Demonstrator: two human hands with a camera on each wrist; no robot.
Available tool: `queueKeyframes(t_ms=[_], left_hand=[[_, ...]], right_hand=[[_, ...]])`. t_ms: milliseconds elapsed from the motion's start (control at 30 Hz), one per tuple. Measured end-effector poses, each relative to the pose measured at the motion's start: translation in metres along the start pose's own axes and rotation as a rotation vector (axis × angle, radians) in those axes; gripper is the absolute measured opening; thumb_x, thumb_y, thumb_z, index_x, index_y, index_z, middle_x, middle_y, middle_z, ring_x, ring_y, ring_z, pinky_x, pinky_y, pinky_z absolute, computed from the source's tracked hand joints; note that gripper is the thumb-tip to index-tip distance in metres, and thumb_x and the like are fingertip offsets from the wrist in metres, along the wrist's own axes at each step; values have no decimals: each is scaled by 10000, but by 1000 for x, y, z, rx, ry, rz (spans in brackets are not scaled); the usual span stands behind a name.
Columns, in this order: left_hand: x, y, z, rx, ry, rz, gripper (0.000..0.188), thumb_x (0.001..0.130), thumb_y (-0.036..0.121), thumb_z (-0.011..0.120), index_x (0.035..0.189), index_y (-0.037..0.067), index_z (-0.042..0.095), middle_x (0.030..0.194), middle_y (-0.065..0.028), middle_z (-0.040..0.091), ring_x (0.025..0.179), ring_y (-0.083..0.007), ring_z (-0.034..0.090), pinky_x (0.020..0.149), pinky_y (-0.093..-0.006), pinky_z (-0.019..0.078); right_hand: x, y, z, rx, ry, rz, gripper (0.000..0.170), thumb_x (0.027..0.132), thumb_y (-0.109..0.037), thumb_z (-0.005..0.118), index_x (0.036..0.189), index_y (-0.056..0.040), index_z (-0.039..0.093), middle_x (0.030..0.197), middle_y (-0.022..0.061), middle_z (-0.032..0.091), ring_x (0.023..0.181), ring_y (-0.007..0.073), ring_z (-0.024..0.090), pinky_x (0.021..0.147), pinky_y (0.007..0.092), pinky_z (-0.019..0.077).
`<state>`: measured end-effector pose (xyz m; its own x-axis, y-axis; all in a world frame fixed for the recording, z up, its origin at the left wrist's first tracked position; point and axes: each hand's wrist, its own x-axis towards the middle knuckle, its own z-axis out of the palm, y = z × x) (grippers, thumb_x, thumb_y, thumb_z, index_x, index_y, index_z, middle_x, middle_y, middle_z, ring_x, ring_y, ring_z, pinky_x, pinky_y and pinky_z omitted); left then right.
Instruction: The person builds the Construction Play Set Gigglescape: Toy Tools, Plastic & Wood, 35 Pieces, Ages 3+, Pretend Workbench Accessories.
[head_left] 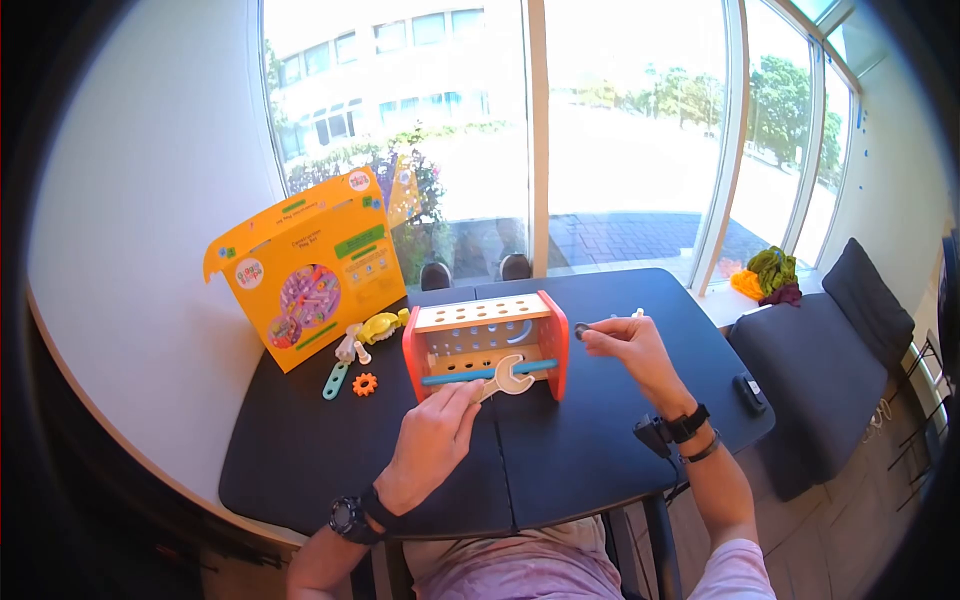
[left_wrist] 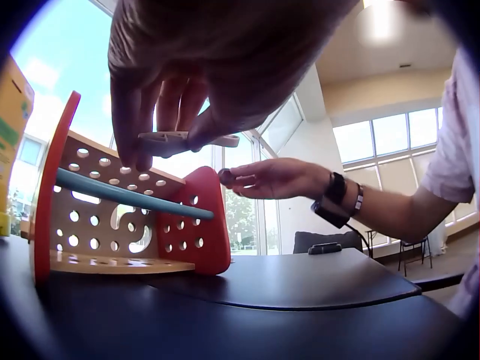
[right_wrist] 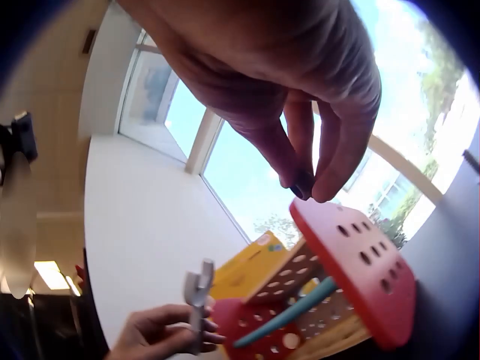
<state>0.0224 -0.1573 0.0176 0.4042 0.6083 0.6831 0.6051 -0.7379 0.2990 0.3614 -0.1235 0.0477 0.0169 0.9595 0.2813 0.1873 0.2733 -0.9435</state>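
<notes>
A toy workbench box stands on the dark table, with red side panels, pale wooden boards full of holes and a blue rod across its front. My left hand holds a pale toy wrench by the handle, its open-ended head in front of the rod. Just past the right red panel, my right hand pinches a small dark round piece between thumb and fingertips. Most of that piece is hidden by the fingers. In the right wrist view, the pinching fingertips are close above the panel's edge.
A large yellow cardboard box stands at the back left. Before it lie a yellow toy piece, an orange gear and a teal strip with holes. A black object lies by the table's right edge, near a dark cushioned seat.
</notes>
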Motion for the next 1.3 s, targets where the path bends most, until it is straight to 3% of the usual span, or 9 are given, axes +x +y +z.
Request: queueKeyframes(t_ms=[133, 267, 767, 1300], left_hand=[[3, 11, -4, 65, 37, 37, 316, 1010, 46, 731, 1324, 14, 725, 1173, -164, 762, 1034, -387, 759, 869, -456, 634], [3, 13, -5, 120, 80, 74, 345, 1000, 45, 748, 1342, 18, 725, 1173, -155, 762, 1022, -370, 762, 865, -444, 635], [4, 4, -14, 153, 39, 155, 418, 964, 28, 774, 1379, 37, 726, 1131, -136, 756, 1002, -337, 759, 846, -421, 631], [3, 23, -11, -18, -12, 64, 413, 996, 70, 771, 1401, 16, 708, 1179, -152, 768, 1013, -337, 773, 848, -405, 645]], right_hand=[[-17, -28, 24, 289, -213, 111, 314, 1052, -184, 789, 1245, 64, 793, 1110, 122, 816, 960, 145, 788, 884, 261, 650], [-23, -34, 42, 350, -301, 163, 310, 1073, -205, 768, 1238, 57, 792, 1092, 122, 813, 961, 145, 791, 889, 256, 655], [-21, -29, 45, 397, -404, 203, 323, 1089, -229, 750, 1238, 55, 784, 1109, 123, 805, 977, 164, 795, 913, 291, 662], [-31, -34, 55, 497, -381, 163, 339, 1132, -236, 676, 1278, 61, 752, 1186, 157, 795, 1081, 204, 782, 998, 375, 668]])
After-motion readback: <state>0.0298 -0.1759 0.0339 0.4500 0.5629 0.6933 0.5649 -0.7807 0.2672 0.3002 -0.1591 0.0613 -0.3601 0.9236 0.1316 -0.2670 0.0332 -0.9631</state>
